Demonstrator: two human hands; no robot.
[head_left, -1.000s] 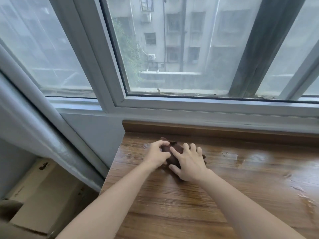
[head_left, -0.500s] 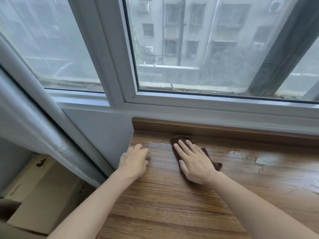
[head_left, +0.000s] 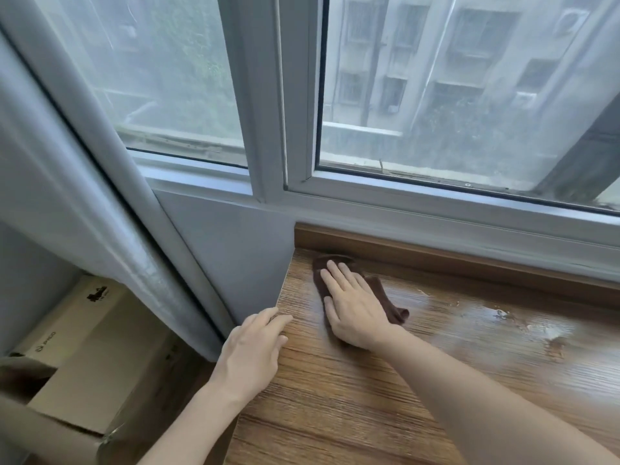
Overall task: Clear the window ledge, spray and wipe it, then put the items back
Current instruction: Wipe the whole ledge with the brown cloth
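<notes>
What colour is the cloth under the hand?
Dark brown cloth, seen in the head view.

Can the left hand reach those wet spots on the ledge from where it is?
Probably not easily. The left hand rests at the ledge's left edge, and the wet spots lie far right, past the right hand pressing the cloth. That arm would have to cross over.

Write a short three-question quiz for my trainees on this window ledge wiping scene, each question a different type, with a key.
1. True or false: the right hand presses flat on the brown cloth.
2. Where does the left hand rest? A) on the ledge's left edge B) on the cardboard box C) on the window frame
3. Fill in: wet patches shine to the cloth's ____.

Key: 1 true; 2 A; 3 right.
</notes>
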